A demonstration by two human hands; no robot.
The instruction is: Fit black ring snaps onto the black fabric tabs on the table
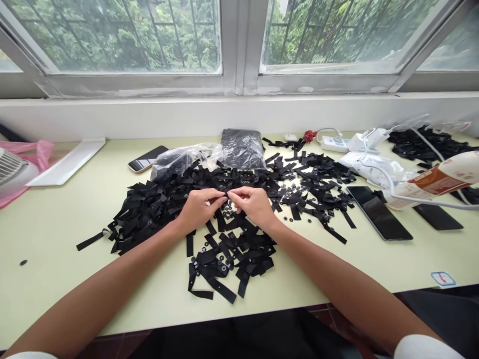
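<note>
My left hand (199,209) and my right hand (255,203) meet over the middle of the table, thumbs and forefingers pinched together. Between their fingertips is a small black piece (226,195); whether it is a strip or a button I cannot tell. Around and below my hands lie many short black fabric strips (149,209), some with small white letters. Small round black snap buttons (223,268) are scattered among the strips, and more small shiny pieces (294,192) lie to the right of my right hand.
Behind the heap stand a clear plastic bag (179,158) and a packed black bag (243,148). A phone (147,159) lies at the back left, near a white board (69,162). On the right are a large phone (379,213), a power strip (335,143), a cable and a paper cup (437,182).
</note>
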